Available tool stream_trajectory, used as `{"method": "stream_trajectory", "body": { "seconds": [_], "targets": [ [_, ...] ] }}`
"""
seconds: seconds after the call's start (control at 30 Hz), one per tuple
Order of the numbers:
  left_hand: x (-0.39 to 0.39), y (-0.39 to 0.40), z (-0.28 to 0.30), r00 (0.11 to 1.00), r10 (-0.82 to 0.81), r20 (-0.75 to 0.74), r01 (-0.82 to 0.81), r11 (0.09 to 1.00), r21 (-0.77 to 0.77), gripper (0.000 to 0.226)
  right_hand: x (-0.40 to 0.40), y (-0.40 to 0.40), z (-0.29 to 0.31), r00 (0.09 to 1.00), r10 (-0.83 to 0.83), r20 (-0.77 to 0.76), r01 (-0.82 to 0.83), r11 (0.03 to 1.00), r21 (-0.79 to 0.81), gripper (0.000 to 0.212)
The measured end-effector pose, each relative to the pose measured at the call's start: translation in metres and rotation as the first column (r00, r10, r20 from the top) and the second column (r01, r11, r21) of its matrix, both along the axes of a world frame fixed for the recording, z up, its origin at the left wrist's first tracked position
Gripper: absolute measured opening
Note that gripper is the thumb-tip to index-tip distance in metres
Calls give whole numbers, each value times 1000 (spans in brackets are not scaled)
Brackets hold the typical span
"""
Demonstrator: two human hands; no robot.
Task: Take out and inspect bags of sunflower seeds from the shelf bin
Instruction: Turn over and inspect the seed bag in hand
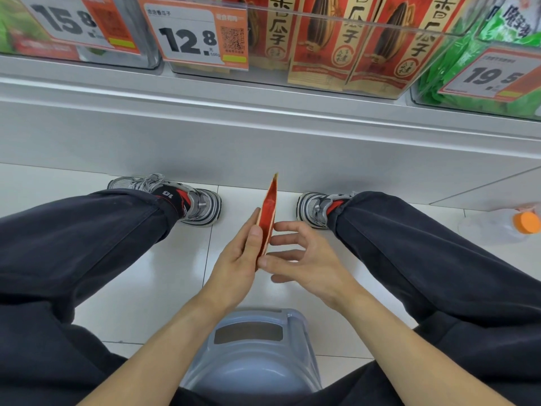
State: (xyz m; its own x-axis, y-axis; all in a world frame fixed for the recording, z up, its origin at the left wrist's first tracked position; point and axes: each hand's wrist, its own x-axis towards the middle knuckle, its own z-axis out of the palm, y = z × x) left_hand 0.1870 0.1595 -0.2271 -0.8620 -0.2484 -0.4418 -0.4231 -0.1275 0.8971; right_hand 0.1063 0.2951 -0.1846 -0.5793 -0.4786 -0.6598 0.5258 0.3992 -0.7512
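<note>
A person sits on a grey plastic stool facing a low shelf, knees apart, dark trousers and grey-and-red sneakers on the pale tiled floor. Between the knees, well below the shelf, a red bag of sunflower seeds is held edge-on to the camera, so only its thin side and a strip of red face show; it stands roughly upright, its top corner pointing toward the shelf. The left hand grips the bag's lower part, thumb laid along the near edge with the other fingers hidden behind the bag. The right hand is just beside it with fingers spread and loosely curved, their tips touching or nearly touching the bag's right face; whether they press it cannot be told. Above, a clear shelf bin holds more upright red-and-tan sunflower seed bags, fronted by a price tag reading 12.8. Neighbouring bins hold green packets with tags of 15.8 and 19.5. A clear bottle with an orange cap lies on the floor at the right.
</note>
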Motion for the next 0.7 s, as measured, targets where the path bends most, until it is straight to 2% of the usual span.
{"method": "stream_trajectory", "body": {
  "seconds": [0.27,0.37,0.47,0.57,0.63,0.7],
  "targets": [
    [0,-3,7,1000,11,-4,-11,1000,13,55,-2,2,0,999,-18,-38,13,992,-123,65],
    [0,-5,6,1000,-8,-14,8,998,58,55,-4,4,-2,999,-12,-52,4,991,-133,66],
    [0,-5,10,999,-29,-41,35,987,158,50,-4,6,-6,991,14,-136,-29,994,-106,70],
    [-2,-2,16,997,75,8,-75,967,244,50,-5,9,-12,964,81,-251,-96,994,-49,71],
    [-3,-2,17,987,141,74,-154,963,219,48,-4,9,-18,938,134,-320,-145,989,-9,63],
    [-2,-4,13,979,167,119,-184,972,145,40,-2,7,-22,918,119,-377,-115,993,34,55]
  ]
}}
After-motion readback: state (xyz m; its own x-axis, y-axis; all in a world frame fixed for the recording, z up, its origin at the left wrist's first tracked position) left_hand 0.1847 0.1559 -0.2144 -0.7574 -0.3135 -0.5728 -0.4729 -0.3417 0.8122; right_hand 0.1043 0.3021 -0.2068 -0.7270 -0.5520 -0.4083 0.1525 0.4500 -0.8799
